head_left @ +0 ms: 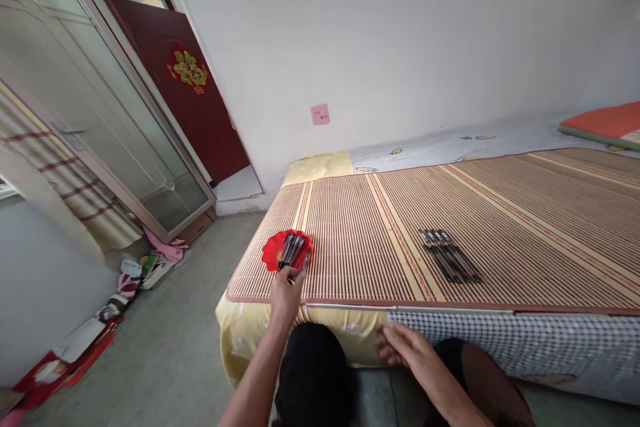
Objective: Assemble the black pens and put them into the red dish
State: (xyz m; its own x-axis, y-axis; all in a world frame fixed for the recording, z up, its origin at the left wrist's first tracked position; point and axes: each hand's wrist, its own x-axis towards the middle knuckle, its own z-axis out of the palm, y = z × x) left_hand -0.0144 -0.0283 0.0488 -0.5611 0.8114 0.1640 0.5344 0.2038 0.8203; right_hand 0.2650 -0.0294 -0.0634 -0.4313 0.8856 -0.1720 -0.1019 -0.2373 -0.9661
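A red plate with a scalloped rim (pixel 270 255) lies on the striped mat near its left end. Several dark pens with clear caps (pixel 291 248) rest together in it. My left hand (pixel 286 295) is at the plate's front edge, its fingers closed on one pen (pixel 307 260) that points up along the right rim. Farther right, a row of several dark pens (pixel 450 257) lies side by side on the mat. My right hand (pixel 400 343) hangs low before the bed's front edge, fingers loosely curled and slightly blurred, with nothing visible in it.
The striped mat (pixel 345 233) covers a bed with a yellow and checked sheet (pixel 460 330). A pink note (pixel 320 114) is stuck on the wall. An orange cushion (pixel 605 123) lies far right. Papers and bags (pixel 87 340) line the floor at left, by a glass door (pixel 115 80).
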